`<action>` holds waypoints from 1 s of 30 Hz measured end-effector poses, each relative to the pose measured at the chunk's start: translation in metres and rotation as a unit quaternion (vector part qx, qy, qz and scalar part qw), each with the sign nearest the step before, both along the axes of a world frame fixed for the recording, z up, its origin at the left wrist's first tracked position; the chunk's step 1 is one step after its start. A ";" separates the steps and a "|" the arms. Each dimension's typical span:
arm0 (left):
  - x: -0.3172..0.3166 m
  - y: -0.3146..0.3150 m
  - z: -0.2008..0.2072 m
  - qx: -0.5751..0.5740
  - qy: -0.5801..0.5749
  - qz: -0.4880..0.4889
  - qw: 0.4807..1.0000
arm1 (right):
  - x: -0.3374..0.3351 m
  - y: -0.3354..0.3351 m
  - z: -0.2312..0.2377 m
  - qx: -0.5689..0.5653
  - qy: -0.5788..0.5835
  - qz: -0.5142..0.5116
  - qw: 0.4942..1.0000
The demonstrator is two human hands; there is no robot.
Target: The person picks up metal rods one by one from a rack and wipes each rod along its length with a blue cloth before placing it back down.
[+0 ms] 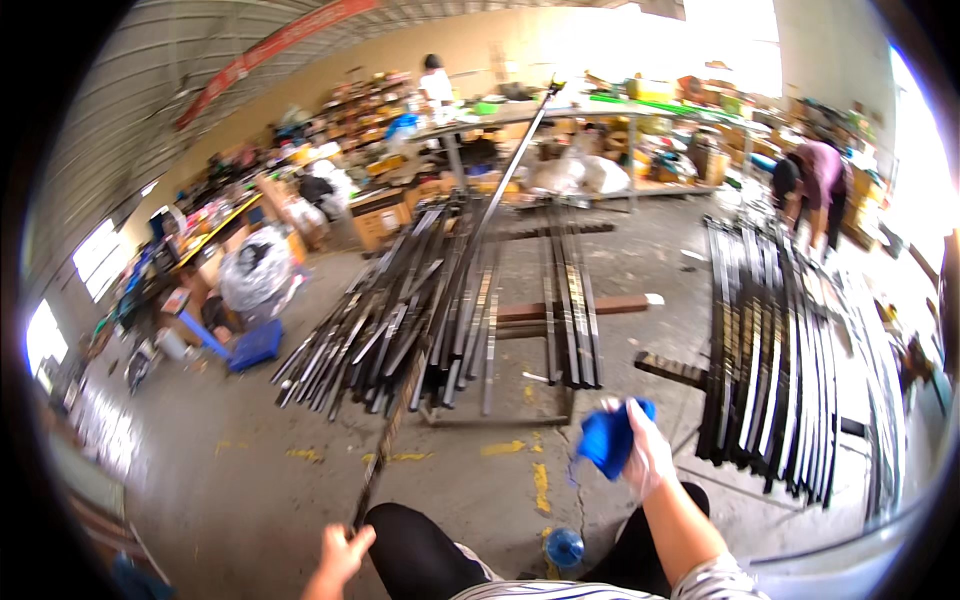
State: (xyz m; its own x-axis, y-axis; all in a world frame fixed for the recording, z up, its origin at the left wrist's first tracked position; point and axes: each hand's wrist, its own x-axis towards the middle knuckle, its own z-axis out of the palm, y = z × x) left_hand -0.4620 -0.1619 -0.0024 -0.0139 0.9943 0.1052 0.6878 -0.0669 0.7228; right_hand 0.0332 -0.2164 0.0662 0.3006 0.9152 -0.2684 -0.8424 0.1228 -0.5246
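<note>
My left hand [338, 556] grips the near end of a long dark metal strip [470, 250] that runs up and away toward the far tables. My right hand [645, 450] holds a bunched blue cloth [612, 436] out in front of me, apart from the strip. My dark-trousered knees [430, 550] sit at the bottom of the view. A loose heap of similar dark strips [400, 320] lies on the concrete floor just past the held strip.
A second row of dark strips [770, 360] lies on wooden bearers at right. A blue bottle cap [564, 547] shows between my knees. One person bends at far right [810, 185]; another stands by cluttered tables [436, 85]. A blue crate [255, 345] sits left.
</note>
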 end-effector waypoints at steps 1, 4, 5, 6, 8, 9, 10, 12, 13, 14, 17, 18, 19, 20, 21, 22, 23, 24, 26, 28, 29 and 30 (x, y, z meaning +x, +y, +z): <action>0.019 -0.025 0.021 -0.011 0.001 -0.095 0.995 | 0.006 0.009 0.013 0.048 -0.019 0.007 0.999; 0.015 -0.065 -0.010 0.014 0.014 -0.215 0.976 | 0.025 0.026 0.068 0.147 -0.079 -0.028 0.986; 0.012 -0.077 -0.012 0.052 0.034 -0.274 0.960 | 0.031 0.030 0.089 0.176 -0.089 -0.066 0.978; 0.013 -0.085 -0.007 0.090 0.049 -0.333 0.937 | 0.041 0.031 0.112 0.204 -0.104 -0.106 0.968; 0.021 -0.095 0.022 -0.141 0.053 -0.223 0.963 | 0.070 0.025 0.146 0.243 -0.091 -0.183 0.948; 0.015 -0.094 0.026 -0.147 0.055 -0.222 0.962 | 0.098 0.024 0.158 0.280 -0.050 -0.194 0.939; 0.006 -0.096 0.024 -0.152 0.057 -0.215 0.963 | 0.126 0.022 0.166 0.318 -0.010 -0.200 0.927; -0.033 -0.100 -0.010 -0.075 0.099 -0.199 0.972 | 0.146 0.003 0.200 0.298 -0.053 -0.193 0.933; -0.070 -0.094 -0.052 0.009 0.135 -0.198 0.971 | 0.152 -0.008 0.214 0.257 -0.124 -0.250 0.925; -0.090 -0.091 -0.074 0.094 0.171 -0.194 0.961 | 0.161 -0.016 0.224 0.213 -0.193 -0.303 0.908; -0.062 -0.091 -0.048 0.140 0.200 -0.072 0.967 | 0.187 -0.015 0.221 0.165 -0.221 -0.284 0.918; -0.054 -0.092 -0.044 0.169 0.191 -0.041 0.966 | 0.177 -0.017 0.223 0.162 -0.209 -0.297 0.918; -0.056 -0.089 -0.051 0.156 0.194 -0.057 0.967 | 0.187 -0.018 0.221 0.190 -0.188 -0.270 0.925; -0.062 -0.088 -0.057 0.103 0.201 -0.096 0.970 | 0.178 -0.018 0.228 0.173 -0.206 -0.279 0.922; -0.070 -0.087 -0.064 0.049 0.206 -0.135 0.968 | 0.181 -0.018 0.228 0.237 -0.199 -0.215 0.926; -0.076 -0.088 -0.069 -0.007 0.210 -0.170 0.963 | 0.181 -0.015 0.229 0.298 -0.189 -0.147 0.924; -0.079 -0.089 -0.075 -0.009 0.223 -0.201 0.954 | 0.179 -0.012 0.226 0.398 -0.175 -0.078 0.897; -0.084 -0.090 -0.079 -0.023 0.209 -0.225 0.952 | 0.179 -0.010 0.227 0.430 -0.178 -0.039 0.884; -0.090 -0.095 -0.080 -0.051 0.178 -0.266 0.946 | 0.169 -0.006 0.234 0.474 -0.159 0.034 0.866; -0.089 -0.098 -0.079 -0.020 0.168 -0.226 0.959 | 0.171 0.000 0.240 0.445 -0.191 0.046 0.874; -0.086 -0.098 -0.075 -0.004 0.163 -0.208 0.965 | 0.170 -0.002 0.237 0.357 -0.248 -0.090 0.896; -0.086 -0.102 -0.069 0.020 0.167 -0.194 0.966 | 0.154 -0.002 0.238 0.260 -0.293 -0.220 0.893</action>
